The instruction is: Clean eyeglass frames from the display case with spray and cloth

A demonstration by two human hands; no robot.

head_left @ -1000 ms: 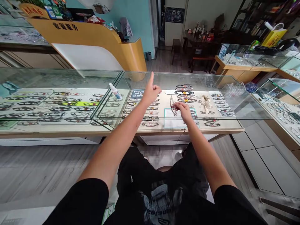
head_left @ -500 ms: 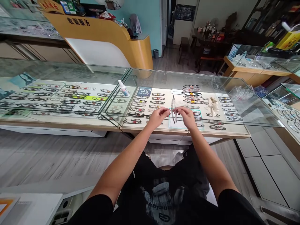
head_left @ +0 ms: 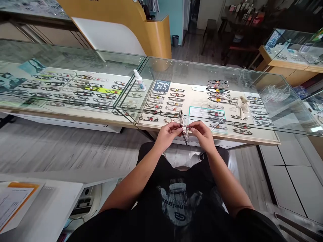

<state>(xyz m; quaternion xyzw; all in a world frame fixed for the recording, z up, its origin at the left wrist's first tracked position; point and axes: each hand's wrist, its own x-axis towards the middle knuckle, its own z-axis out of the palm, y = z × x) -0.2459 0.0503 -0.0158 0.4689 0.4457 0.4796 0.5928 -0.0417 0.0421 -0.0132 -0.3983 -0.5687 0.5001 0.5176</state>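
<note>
While both hands meet at the front edge of the glass display case [head_left: 263, 140], the pair of glasses [head_left: 184, 131] is held upright between them, seen nearly edge-on, so the lens outline cannot be made out. From nine o'clock the left hand [head_left: 168, 135] closes thumb and fingers on the frame, covering part of it; from three o'clock the right hand [head_left: 204, 136] pinches at it, the exact part gripped too blurred to confirm. With the glasses as dial centre, a spray bottle [head_left: 140, 80] stands at ten o'clock, label illegible. Beneath reflective glass, a dark sign [head_left: 162, 86] lies at eleven. A crumpled cloth [head_left: 242, 106] shows between two and three. At eight, orange-edged papers [head_left: 15, 206] run off the left border.
</note>
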